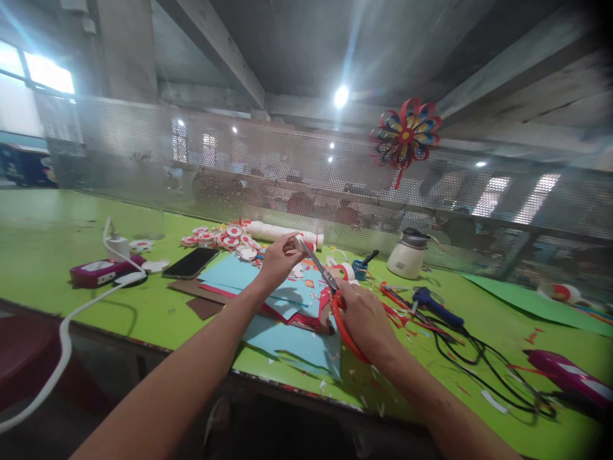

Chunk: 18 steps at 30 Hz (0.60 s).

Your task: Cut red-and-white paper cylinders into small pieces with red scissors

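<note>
My right hand (366,313) is closed around the orange handles of a pair of scissors (323,271). The blades point up and away, toward my left hand (279,259). Between its pinched thumb and fingers, my left hand holds a small white paper piece (299,242), right at the scissor tips. Its exact shape is too small to make out. Below both hands lie light blue paper sheets (230,275), stacked over red and brown sheets (205,309). Small white and red scraps are strewn over the blue paper.
Behind the hands are red-and-white paper discs (233,231) and a white roll (272,232). A phone (190,262) and purple power strip (98,273) lie left. To the right are a blue glue gun (438,308), tangled cords, a white jug (407,257) and a purple tool (569,377).
</note>
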{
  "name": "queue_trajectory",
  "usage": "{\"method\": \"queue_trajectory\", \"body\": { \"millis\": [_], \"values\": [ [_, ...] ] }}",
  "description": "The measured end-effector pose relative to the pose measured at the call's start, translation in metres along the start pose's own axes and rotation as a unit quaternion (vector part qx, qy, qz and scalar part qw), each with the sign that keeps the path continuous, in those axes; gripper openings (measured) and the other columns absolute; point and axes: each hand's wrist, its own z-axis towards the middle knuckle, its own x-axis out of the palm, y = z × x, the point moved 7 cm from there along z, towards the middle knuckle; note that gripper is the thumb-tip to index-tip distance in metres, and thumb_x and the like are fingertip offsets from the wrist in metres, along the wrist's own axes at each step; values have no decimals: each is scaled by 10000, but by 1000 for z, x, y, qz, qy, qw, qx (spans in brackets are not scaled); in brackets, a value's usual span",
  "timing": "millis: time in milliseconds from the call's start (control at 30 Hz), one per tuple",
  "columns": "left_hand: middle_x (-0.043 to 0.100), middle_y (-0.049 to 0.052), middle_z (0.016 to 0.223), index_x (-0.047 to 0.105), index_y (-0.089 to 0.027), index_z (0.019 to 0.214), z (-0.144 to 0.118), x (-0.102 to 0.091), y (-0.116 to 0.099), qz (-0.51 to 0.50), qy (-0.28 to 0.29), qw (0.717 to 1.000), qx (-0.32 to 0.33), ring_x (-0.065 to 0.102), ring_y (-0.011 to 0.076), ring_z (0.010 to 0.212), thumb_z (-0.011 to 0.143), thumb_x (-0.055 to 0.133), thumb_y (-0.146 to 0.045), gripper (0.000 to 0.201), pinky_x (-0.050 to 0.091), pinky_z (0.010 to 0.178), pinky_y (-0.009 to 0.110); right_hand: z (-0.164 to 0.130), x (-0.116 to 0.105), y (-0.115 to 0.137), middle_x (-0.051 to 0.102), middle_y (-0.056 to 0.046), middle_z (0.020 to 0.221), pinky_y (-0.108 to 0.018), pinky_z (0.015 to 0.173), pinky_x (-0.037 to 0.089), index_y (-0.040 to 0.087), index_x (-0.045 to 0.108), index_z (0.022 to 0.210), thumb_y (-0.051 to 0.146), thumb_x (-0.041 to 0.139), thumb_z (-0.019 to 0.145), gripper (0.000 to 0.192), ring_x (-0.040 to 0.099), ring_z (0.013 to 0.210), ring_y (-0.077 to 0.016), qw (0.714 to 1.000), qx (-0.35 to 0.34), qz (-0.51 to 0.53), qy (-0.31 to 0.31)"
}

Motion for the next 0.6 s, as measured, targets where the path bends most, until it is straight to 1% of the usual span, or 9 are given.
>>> {"method": "queue_trajectory", "body": {
  "millis": [433, 600],
  "values": [
    [653, 89, 948, 534, -125, 1103, -1, 1, -1, -7, -2, 1000, -1, 633, 185, 888, 635, 687, -213, 500, 528, 780, 322, -1, -3, 3, 668, -102, 909, -279, 647, 332, 170, 542, 1157, 144, 423, 820, 359, 602, 808, -230, 1000, 8, 11, 23],
    [654, 86, 949, 537, -132, 1100, -1, 1, 1, -8, 3, 1000, 2, 632, 186, 889, 636, 690, -219, 497, 529, 770, 319, 0, -3, 3, 673, -105, 913, -286, 634, 327, 169, 521, 1194, 130, 421, 808, 400, 606, 808, -239, 1000, 9, -1, 26]
  ]
}}
